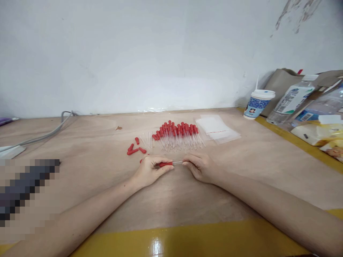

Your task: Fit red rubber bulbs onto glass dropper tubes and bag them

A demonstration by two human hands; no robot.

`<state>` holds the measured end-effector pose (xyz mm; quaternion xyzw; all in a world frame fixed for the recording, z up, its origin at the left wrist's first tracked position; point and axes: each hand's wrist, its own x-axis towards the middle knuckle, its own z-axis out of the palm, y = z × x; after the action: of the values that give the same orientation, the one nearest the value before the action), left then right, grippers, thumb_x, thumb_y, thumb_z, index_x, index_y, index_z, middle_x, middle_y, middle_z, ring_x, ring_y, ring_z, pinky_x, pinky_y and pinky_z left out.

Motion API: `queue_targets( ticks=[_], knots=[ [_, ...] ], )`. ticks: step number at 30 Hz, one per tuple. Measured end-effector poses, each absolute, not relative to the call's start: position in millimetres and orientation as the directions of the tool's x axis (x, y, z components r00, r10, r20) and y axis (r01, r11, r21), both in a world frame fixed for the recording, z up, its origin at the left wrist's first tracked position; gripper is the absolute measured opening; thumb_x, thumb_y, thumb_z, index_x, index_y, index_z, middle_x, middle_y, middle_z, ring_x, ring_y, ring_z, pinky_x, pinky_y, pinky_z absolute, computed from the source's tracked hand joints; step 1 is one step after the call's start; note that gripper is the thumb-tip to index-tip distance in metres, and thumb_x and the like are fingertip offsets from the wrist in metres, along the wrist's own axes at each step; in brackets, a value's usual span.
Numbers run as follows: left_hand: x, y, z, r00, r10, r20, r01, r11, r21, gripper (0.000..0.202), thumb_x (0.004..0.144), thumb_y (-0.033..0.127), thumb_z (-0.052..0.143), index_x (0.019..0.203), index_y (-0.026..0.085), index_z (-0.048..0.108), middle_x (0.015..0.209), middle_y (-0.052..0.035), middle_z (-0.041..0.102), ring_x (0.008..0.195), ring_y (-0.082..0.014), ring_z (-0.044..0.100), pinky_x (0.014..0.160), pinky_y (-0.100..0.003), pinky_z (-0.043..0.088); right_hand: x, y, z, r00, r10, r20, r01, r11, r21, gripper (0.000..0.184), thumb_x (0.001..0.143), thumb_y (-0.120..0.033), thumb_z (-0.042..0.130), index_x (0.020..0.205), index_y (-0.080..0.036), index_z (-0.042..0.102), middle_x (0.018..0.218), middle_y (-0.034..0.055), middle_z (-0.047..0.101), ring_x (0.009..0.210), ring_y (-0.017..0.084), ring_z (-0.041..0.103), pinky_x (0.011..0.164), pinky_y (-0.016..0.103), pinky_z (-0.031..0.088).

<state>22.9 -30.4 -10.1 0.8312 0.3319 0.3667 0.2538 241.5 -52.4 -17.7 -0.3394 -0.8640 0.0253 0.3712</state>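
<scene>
My left hand (pixel 154 169) is closed on a red rubber dropper bulb (pixel 166 164). Out of the bulb's right end runs a thin clear dropper tube (pixel 177 162), whose far end my right hand (pixel 199 167) pinches between thumb and fingers. Beyond my hands lies a heap of droppers with red bulbs (pixel 177 130), their clear tubes pointing toward me. Left of the heap are several bare clear tubes (pixel 146 140) and several loose red bulbs (pixel 132 151). Another red bulb is partly hidden behind my left hand.
Clear plastic bags (pixel 218 129) lie right of the heap. At the right stand a lidded paper cup (pixel 257 105), a plastic bottle (pixel 292 100) and yellow packaging (pixel 308 134). A grey cable (pixel 52 132) crosses the left side. Yellow tape (pixel 187 237) edges the brown-covered table.
</scene>
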Motion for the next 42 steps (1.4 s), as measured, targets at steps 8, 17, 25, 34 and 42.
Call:
queue_targets(
  ticks=[8,17,25,34,42],
  knots=[
    [24,-31,-7,0.543,0.693,0.475,0.315,-0.692,0.649,0.016,0.074,0.029,0.065,0.084,0.018,0.07,0.08,-0.0044,0.071,0.068,-0.0153,0.065,0.058,-0.023,0.052,232,-59,-15,-0.45,0.741,0.498,0.67,0.649,-0.36,0.028,0.089,-0.029,0.037,0.078,-0.017,0.06,0.064,0.0027,0.06,0.057,0.012,0.052,0.053,0.023,0.036],
    [25,-30,-9,0.553,0.656,0.514,0.348,-0.742,0.573,0.014,0.077,0.027,0.063,0.086,0.018,0.069,0.081,-0.0034,0.071,0.068,-0.0138,0.065,0.06,-0.023,0.051,226,-61,-1,-0.436,0.864,0.252,0.743,0.504,-0.441,0.031,0.09,-0.028,0.036,0.064,-0.018,0.049,0.057,0.0,0.052,0.052,0.011,0.045,0.051,0.023,0.03],
    [25,-35,-5,0.459,0.657,0.599,0.542,-0.741,0.397,0.048,0.078,0.027,0.06,0.123,0.019,0.046,0.102,-0.0079,0.06,0.092,-0.0193,0.057,0.079,-0.035,0.05,248,-58,9,-0.45,0.83,0.329,0.767,0.548,-0.334,0.015,0.086,-0.022,0.039,0.085,-0.017,0.053,0.079,0.0065,0.06,0.071,0.017,0.053,0.064,0.028,0.037],
    [27,-32,-7,0.681,0.578,0.45,0.444,-0.814,0.374,0.02,0.086,0.022,0.047,0.096,0.019,0.064,0.1,-0.0058,0.064,0.092,-0.0169,0.06,0.082,-0.031,0.049,269,3,2,0.261,0.945,0.195,0.531,0.028,-0.847,0.027,0.075,-0.042,0.051,0.068,-0.017,0.058,0.064,0.003,0.062,0.059,0.016,0.055,0.057,0.027,0.038],
    [27,-32,-5,0.692,0.582,0.428,0.435,-0.809,0.397,0.023,0.087,0.023,0.046,0.1,0.018,0.064,0.1,-0.0052,0.065,0.094,-0.0168,0.06,0.084,-0.031,0.048,212,30,4,0.254,0.89,0.378,0.83,0.0,-0.558,0.032,0.078,-0.043,0.047,0.059,-0.02,0.058,0.064,0.0007,0.063,0.069,0.019,0.056,0.083,0.04,0.027]
  ],
)
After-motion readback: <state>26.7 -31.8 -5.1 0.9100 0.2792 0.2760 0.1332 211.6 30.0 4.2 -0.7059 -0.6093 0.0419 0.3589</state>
